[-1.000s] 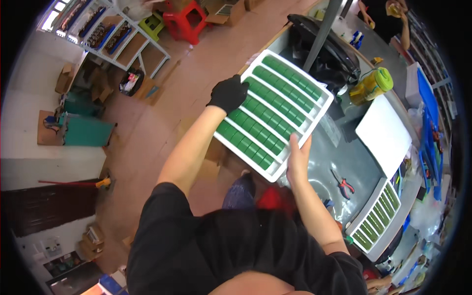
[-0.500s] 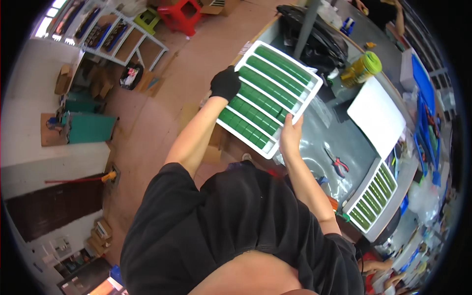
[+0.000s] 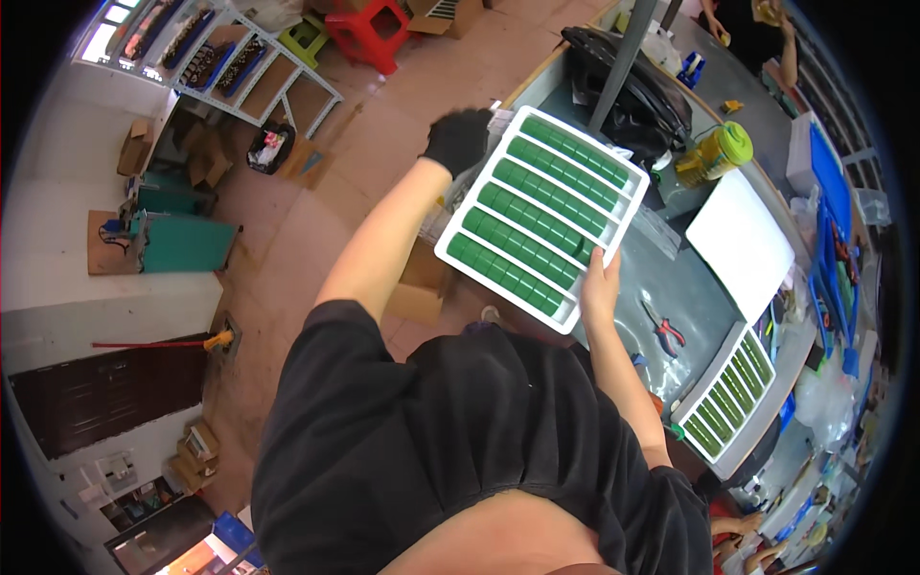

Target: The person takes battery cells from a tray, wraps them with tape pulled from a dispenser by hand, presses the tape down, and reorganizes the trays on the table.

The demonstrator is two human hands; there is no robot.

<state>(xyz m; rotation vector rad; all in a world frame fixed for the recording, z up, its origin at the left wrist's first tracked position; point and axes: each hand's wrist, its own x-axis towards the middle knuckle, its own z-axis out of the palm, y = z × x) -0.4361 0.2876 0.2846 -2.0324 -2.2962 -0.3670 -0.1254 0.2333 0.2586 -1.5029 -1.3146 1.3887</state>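
A white tray (image 3: 572, 319) with several rows of green round pieces set side by side in its slots is held tilted before me, over the workbench's near edge. My right hand (image 3: 601, 287) is bare and grips the tray's right side, thumb on top of the rim. My left hand (image 3: 457, 142), in a black glove, is off the tray, just beyond its upper left side. Its dark fingers are blurred together, so their pose is unclear.
On the grey bench (image 3: 623, 278) lie red-handled pliers (image 3: 668, 333), a white board (image 3: 740, 244), a second tray with green rows (image 3: 725, 395), a yellow-green bottle (image 3: 717, 153) and a black bag (image 3: 628, 96). A metal post (image 3: 623, 67) rises behind. A red stool (image 3: 369, 34) stands on the floor.
My left hand has let go of the tray's left edge and moved up and away from it. The tray, in my right hand, sits slightly farther right and lower in view.
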